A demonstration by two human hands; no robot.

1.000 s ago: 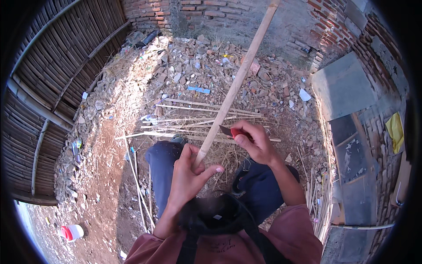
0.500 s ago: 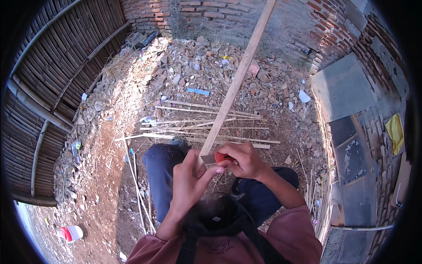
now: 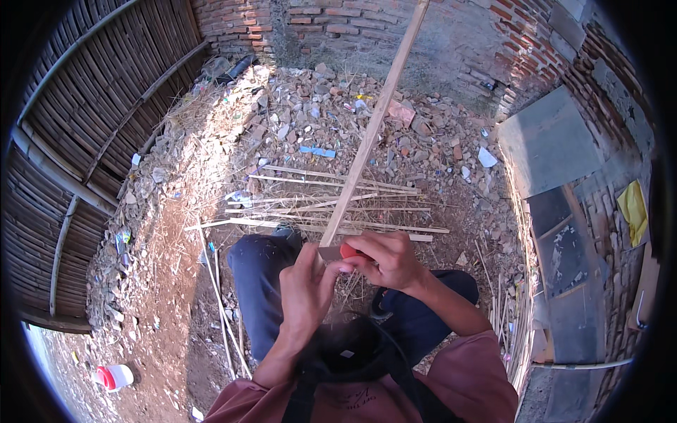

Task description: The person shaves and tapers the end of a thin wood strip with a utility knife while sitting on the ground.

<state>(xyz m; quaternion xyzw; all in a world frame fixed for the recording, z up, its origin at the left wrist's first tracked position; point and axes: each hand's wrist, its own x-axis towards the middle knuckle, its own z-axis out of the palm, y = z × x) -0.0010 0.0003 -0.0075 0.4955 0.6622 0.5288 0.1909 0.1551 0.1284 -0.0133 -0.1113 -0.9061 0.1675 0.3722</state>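
A long pale wooden strip point(image 3: 371, 134) slants from between my knees up toward the brick wall. My left hand point(image 3: 305, 285) is closed round its near end, thumb bent toward my other hand. In my right hand point(image 3: 391, 261) is a knife with a red handle point(image 3: 348, 251), gripped close to its broad flat blade. The blade lies across the strip's near end, touching or very near it; my fingers partly hide the contact. Both hands are close together, the left thumb near the right fingertips.
Several thin wooden strips point(image 3: 247, 222) lie on the ground beyond my knees. Rubble point(image 3: 296, 113) spreads to a brick wall point(image 3: 338, 28). A bamboo wall point(image 3: 77, 92) stands left, panels point(image 3: 557, 148) lean right. A red-and-white container point(image 3: 116, 377) sits at lower left.
The wooden strip's far end has swung slightly left. The knife and my right hand have shifted a little left, still at the strip's near end. Both hands keep their grip.
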